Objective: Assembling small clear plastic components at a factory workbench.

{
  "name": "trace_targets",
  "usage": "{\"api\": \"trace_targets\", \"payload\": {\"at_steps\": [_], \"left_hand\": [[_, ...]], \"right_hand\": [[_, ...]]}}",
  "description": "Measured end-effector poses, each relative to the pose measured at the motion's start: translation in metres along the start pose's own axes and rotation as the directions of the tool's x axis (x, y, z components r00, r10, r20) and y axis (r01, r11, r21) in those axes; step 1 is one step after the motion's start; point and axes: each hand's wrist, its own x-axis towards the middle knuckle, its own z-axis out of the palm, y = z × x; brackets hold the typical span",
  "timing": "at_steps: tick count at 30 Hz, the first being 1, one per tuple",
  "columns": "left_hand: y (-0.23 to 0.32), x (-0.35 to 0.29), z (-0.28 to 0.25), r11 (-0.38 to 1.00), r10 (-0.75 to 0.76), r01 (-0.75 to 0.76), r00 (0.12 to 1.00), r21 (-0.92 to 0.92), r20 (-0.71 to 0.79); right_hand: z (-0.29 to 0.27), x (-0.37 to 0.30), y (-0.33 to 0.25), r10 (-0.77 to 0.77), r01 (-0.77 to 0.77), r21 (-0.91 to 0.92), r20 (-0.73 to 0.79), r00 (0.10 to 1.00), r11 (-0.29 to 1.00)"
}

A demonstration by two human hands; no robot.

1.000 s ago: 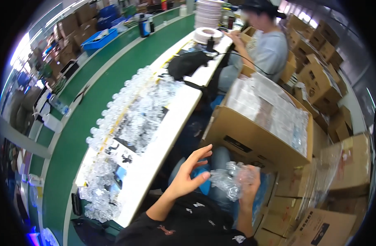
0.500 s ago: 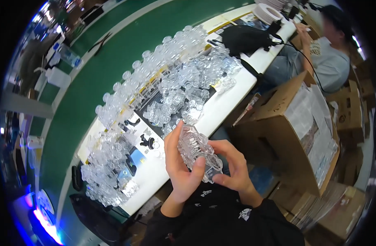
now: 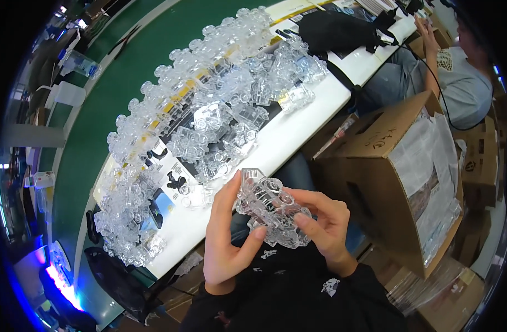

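In front of my chest I hold a clear plastic toy car (image 3: 270,207), with round wheel-like discs showing on its upper side. My left hand (image 3: 226,238) grips its left side, fingers along the far end and thumb at the near edge. From the right, my right hand (image 3: 326,224) pinches the other end between thumb and fingers. Beyond my hands, many similar clear toy cars (image 3: 220,130) lie heaped on the white table (image 3: 298,130). A long row of them (image 3: 181,74) runs along the table's far side, and another heap (image 3: 126,213) covers its left end.
An open cardboard box (image 3: 370,146) with white wrapping stands to the right of the table. A black bag (image 3: 339,30) lies at the table's far end, near a seated person (image 3: 458,74). More cartons (image 3: 450,301) sit at the lower right. A green surface (image 3: 107,110) stretches beyond the table.
The toy car has been turned in my hands, so its round discs now face up. My right thumb has shifted higher on it. The view has also shifted slightly.
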Motion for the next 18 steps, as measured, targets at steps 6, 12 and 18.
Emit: {"api": "trace_targets", "payload": {"at_steps": [6, 12, 18], "left_hand": [[-0.001, 0.000, 0.007, 0.963, -0.006, 0.012, 1.000, -0.269, 0.022], [-0.004, -0.011, 0.005, 0.889, -0.027, 0.010, 0.999, -0.457, -0.031], [-0.005, -0.019, 0.006, 0.871, -0.019, -0.019, 0.997, -0.492, -0.073]], "right_hand": [[-0.006, -0.005, 0.009, -0.061, 0.064, -0.038, 0.065, 0.996, 0.997], [0.000, -0.012, 0.010, -0.019, 0.002, 0.204, 0.079, 0.997, 0.979], [0.004, -0.018, 0.013, 0.006, -0.043, 0.307, 0.121, 0.993, 0.951]]}}
